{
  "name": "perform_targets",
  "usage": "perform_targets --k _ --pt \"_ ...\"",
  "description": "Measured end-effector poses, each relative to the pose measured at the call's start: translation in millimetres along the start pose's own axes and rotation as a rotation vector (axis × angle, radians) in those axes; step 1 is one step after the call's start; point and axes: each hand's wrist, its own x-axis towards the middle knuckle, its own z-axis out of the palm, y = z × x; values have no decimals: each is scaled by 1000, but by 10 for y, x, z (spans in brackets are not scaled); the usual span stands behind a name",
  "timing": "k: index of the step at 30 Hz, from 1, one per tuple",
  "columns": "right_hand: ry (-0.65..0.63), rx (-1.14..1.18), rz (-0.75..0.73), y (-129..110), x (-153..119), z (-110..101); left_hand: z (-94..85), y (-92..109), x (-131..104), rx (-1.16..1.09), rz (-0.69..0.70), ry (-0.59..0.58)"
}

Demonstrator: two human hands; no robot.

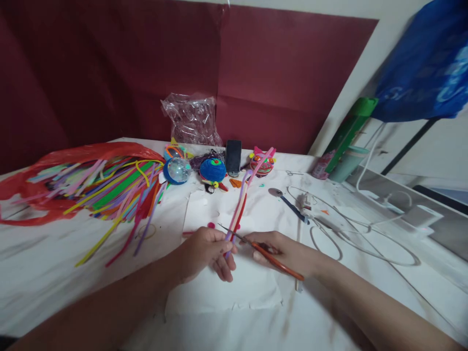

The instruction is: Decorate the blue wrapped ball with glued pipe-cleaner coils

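My left hand (210, 251) pinches the lower ends of a few pipe cleaners (241, 200) in pink, lilac and red. They stand up and lean away to the right. In my right hand (280, 248) is a pair of scissors (272, 258) with orange-red handles, its blades reaching across the pipe cleaners just above my left fingers. The blades look slightly parted around or beside the stems; I cannot tell which. Beneath both hands lies a white sheet (219, 295) with small magenta pieces (211, 225) on it.
A red plastic bag (109, 148) spills many pipe cleaners (113, 190) on the left. Along the back are a clear ball (178, 170), a blue yarn ball (213, 170), a phone (233, 155) and a pink decorated ball (262, 163). Cables (365, 231) loop across the right side.
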Motion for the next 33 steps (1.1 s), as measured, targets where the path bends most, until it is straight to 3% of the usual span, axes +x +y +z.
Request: perform_targets --k 12,26,29,33 --pt "40 47 42 59 11 148 -61 12 -12 97 -35 -19" --pt "166 -153 -18 192 52 228 -164 6 41 138 -43 -18" --pt "147 -139 -33 172 60 197 -194 -1 51 131 -41 -14" --pt "77 -10 -59 145 -4 -7 -232 -11 66 136 -18 -39"
